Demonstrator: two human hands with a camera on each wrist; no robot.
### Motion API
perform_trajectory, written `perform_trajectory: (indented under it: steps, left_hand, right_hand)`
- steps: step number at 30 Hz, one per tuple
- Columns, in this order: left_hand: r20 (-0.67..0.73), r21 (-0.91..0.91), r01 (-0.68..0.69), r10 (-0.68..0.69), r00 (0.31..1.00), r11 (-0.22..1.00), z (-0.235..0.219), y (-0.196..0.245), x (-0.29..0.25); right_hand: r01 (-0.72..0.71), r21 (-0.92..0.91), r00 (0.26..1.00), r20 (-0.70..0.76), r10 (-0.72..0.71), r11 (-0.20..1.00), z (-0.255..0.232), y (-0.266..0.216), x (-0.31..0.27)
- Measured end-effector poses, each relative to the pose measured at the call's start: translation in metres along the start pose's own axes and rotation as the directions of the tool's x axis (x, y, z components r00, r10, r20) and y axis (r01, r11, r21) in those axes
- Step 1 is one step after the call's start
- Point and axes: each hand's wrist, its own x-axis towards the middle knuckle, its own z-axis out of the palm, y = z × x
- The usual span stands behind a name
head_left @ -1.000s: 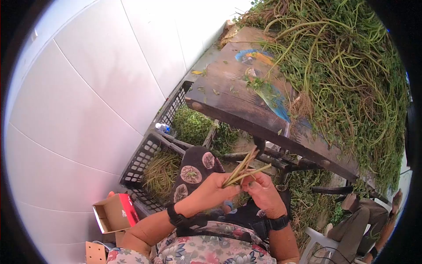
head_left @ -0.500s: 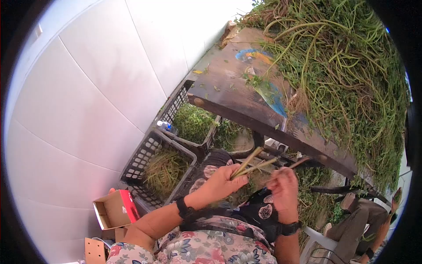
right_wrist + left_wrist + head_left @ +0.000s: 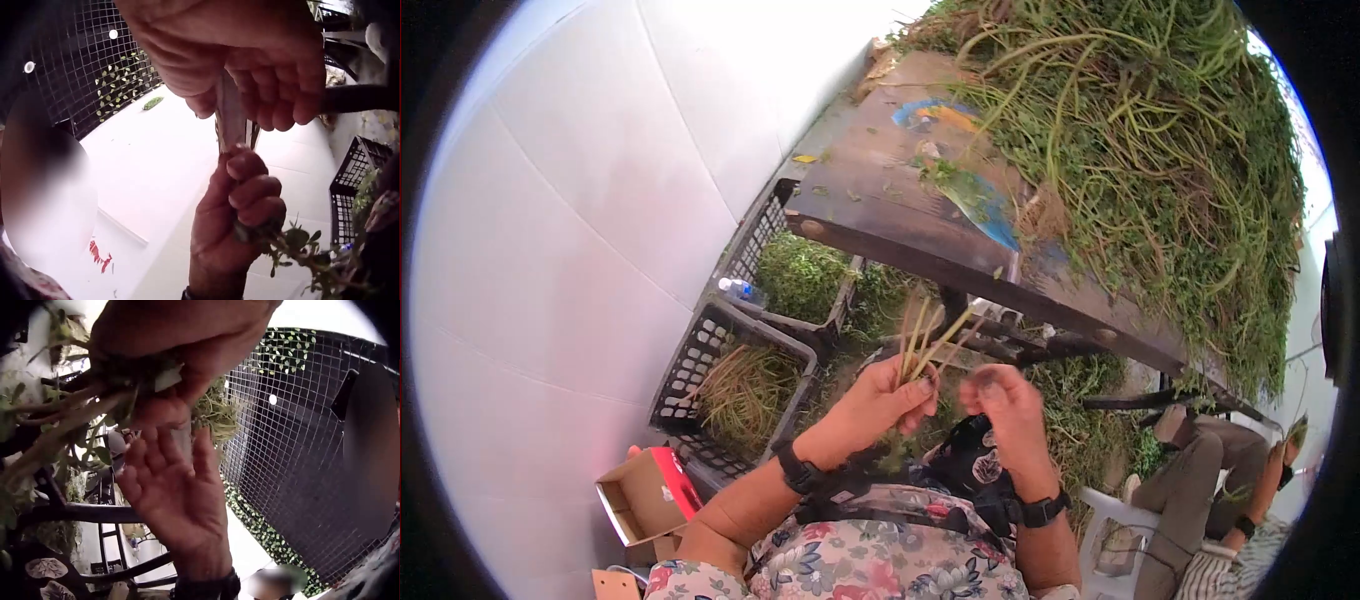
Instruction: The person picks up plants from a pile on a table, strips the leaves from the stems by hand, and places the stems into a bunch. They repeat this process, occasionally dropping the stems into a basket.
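Observation:
In the head view, my left hand [image 3: 880, 405] grips a small bundle of green and brown stems [image 3: 922, 345], their ends pointing up. Leafy sprigs [image 3: 300, 247] hang from that fist in the right wrist view. Just to its right in the head view is my blurred right hand [image 3: 1012, 415]. Its palm [image 3: 187, 506] faces the left wrist camera, thumb apart from loosely bent fingers. A pale flat strip [image 3: 231, 115] stretches from my left fingertips up between my right thumb and fingers; whether the right hand touches it is unclear.
A wooden table [image 3: 870, 190] carries a large heap of leafy stems [image 3: 1130, 150]. Black crates [image 3: 685, 385] hold cut stems and leaves [image 3: 800, 275], with a red box [image 3: 650, 495] nearby. Another person [image 3: 1210, 470] sits at the right beside a white chair [image 3: 1115, 510].
The head view has shifted, moving the table and crates leftward in it. My right hand is nearer my left hand, and the brown stem that stuck out from it is out of sight.

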Motion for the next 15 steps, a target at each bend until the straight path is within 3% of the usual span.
perform_trajectory:
  steps: [4, 5, 8, 9, 12, 15]
  left_hand:
    - [0.096, 0.113, 0.07, -0.081, 0.992, 0.991, 0.018, 0.009, 0.001]
    - [0.112, 0.131, 0.064, -0.079, 0.991, 0.989, 0.02, 0.01, 0.001]
    - [0.082, 0.123, 0.051, -0.061, 0.995, 0.991, 0.007, 0.006, 0.003]
    - [-0.012, 0.097, 0.109, -0.108, 0.994, 0.989, 0.009, 0.015, -0.001]
    - [-0.004, -0.002, 0.055, -0.055, 0.998, 0.998, -0.005, 0.01, -0.001]
    - [-0.033, 0.035, 0.039, -0.038, 0.999, 0.999, -0.002, 0.017, 0.001]
  right_hand:
    - [0.095, -0.006, 0.995, -0.036, -0.095, 0.995, 0.009, 0.001, 0.003]
    - [0.107, -0.006, 0.987, -0.117, -0.107, 0.994, 0.014, -0.005, 0.004]
    - [0.157, 0.181, 0.969, -0.216, -0.117, 0.971, -0.001, -0.004, 0.007]
    - [0.16, 0.281, 0.956, -0.283, -0.078, 0.946, -0.006, -0.006, 0.008]
    - [0.196, 0.519, 0.956, -0.289, -0.045, 0.832, -0.023, -0.01, 0.008]
    - [0.2, 0.457, 0.949, -0.309, -0.056, 0.866, -0.024, -0.011, 0.006]
